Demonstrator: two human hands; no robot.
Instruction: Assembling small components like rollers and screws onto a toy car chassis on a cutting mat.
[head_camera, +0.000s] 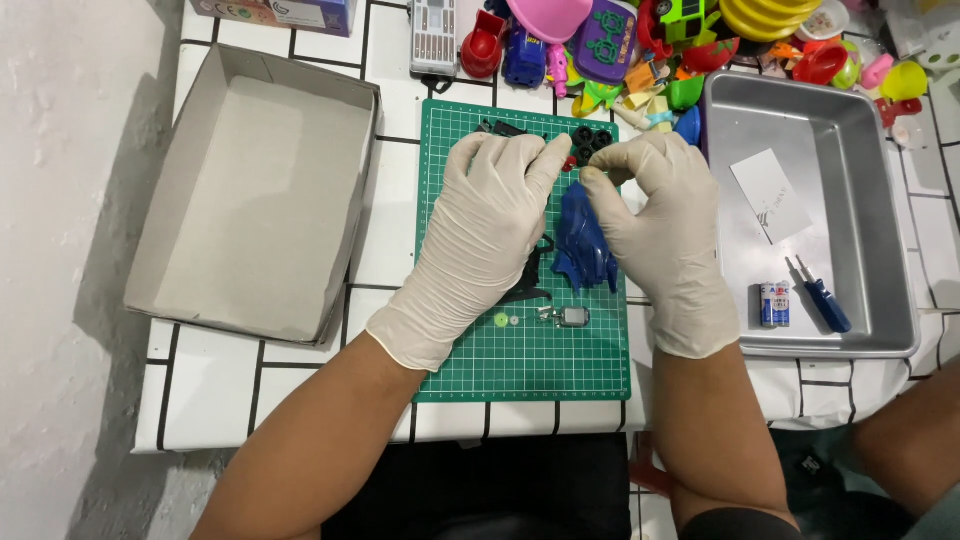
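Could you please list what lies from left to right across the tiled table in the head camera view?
Empty cardboard box → green cutting mat → left hand → blue plastic toy shell → right hand → metal tray, holding a white card, two batteries and a blue screwdriver.

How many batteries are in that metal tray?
2: both batteries lie side by side near the front of the metal tray, just left of the blue screwdriver. None seem hidden.

Open cardboard box (255, 190) walls the left, metal tray (880, 230) the right, toy pile (650, 45) behind.
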